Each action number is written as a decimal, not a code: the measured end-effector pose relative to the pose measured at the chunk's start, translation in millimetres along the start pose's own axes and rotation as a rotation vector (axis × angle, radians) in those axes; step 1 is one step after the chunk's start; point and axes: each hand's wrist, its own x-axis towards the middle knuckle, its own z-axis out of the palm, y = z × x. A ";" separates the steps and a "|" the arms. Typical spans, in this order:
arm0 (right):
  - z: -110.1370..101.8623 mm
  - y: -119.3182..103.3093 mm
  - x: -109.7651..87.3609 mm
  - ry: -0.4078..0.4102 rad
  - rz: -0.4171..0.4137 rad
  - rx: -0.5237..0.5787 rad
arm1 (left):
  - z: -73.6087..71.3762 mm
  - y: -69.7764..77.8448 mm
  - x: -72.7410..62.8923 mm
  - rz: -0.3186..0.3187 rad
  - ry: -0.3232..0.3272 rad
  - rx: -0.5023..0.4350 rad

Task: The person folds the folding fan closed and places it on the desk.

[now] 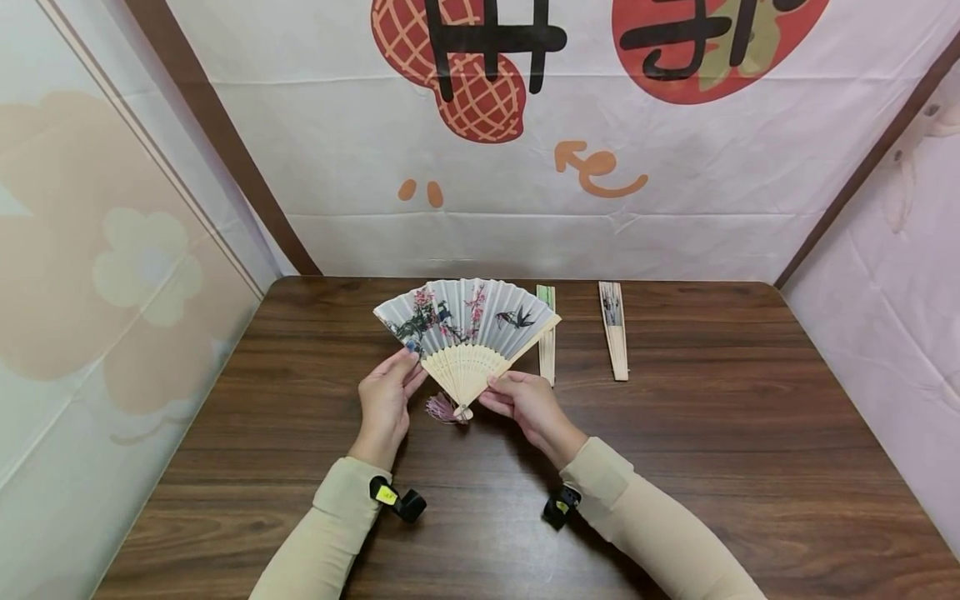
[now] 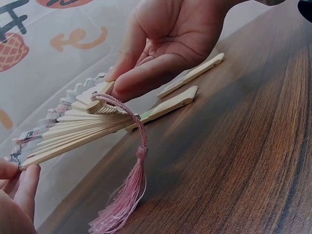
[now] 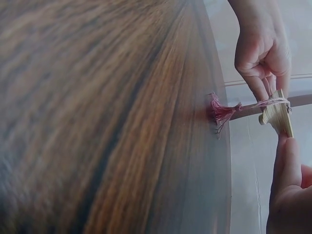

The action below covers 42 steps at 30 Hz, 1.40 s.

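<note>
A folding fan with pale wooden ribs is spread wide above the table. Its light grey leaf shows pink blossoms, dark foliage and a dark bird. My left hand pinches the left outer rib between thumb and fingers. With thumb and fingertips, my right hand pinches the right outer rib, nearer the pivot. From the pivot end hangs a pink tassel on a braided cord. Behind the right side of the spread fan lies a folded fan with a green part, partly hidden by it.
Another folded fan, with a grey patterned leaf, lies farther right on the brown wooden table. A printed cloth stands along the table's back edge, with further cloth panels at both sides.
</note>
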 end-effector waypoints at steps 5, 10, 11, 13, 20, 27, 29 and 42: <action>0.7 -1.0 -0.9 0.000 0.006 -0.010 | 0.5 0.8 -1.2 -0.001 -0.012 -0.001; 1.5 -2.0 -1.7 -0.002 0.018 -0.005 | 0.9 1.0 -1.1 -0.001 -0.025 0.011; 1.5 -2.0 -1.9 -0.002 0.020 -0.006 | 1.0 1.0 -0.8 -0.002 -0.026 0.014; 1.8 -2.0 -2.4 -0.002 0.022 -0.012 | 0.8 0.6 -0.1 -0.002 -0.036 0.026; 1.9 -2.2 -3.8 -0.006 0.026 -0.026 | 1.3 0.5 0.8 0.001 -0.052 0.046; 1.1 -2.4 -3.9 -0.006 0.031 -0.030 | 3.8 0.9 1.1 0.002 -0.063 0.048; 1.2 -2.3 -4.1 -0.008 0.033 -0.029 | 4.0 1.6 0.4 0.001 -0.065 0.050; 1.7 -0.3 -3.1 -0.017 0.043 -0.065 | 2.8 3.6 -0.9 -0.020 -0.100 0.129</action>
